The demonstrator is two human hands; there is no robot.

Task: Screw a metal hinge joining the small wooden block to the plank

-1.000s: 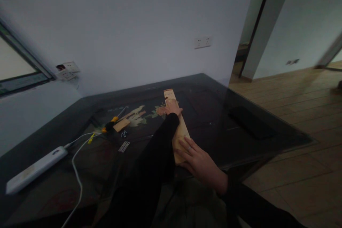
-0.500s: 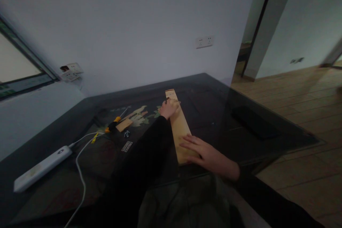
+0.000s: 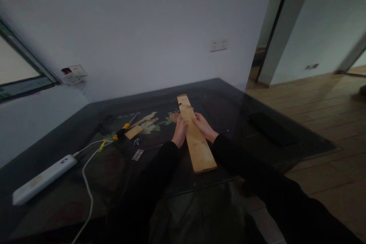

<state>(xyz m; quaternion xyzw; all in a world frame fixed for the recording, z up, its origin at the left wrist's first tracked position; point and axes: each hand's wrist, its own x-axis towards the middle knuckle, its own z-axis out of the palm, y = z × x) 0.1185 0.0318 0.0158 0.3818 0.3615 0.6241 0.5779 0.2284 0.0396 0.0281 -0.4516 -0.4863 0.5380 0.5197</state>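
Observation:
A long, pale wooden board (image 3: 198, 148) lies lengthwise on the dark table (image 3: 160, 175), pointing away from me. My left hand (image 3: 179, 131) grips its left edge near the middle, thumb on top. Across from it, my right hand (image 3: 205, 126) grips the right edge, thumb also on the upper face. The fingers beneath both edges are partly hidden. To the left lie a screwdriver (image 3: 121, 132) with a yellow and black handle, a small wooden block (image 3: 134, 132), a few screws (image 3: 136, 142) and a metal hinge (image 3: 137, 154).
A white power strip (image 3: 44, 179) with a white cable (image 3: 88, 187) lies at the table's left. A dark flat object (image 3: 273, 129) rests on the right side. Behind the table stands a wall with a socket plate (image 3: 218, 45).
My left hand has drawn back from the board's far part to its left edge. My right hand has moved forward from the near end to the right edge.

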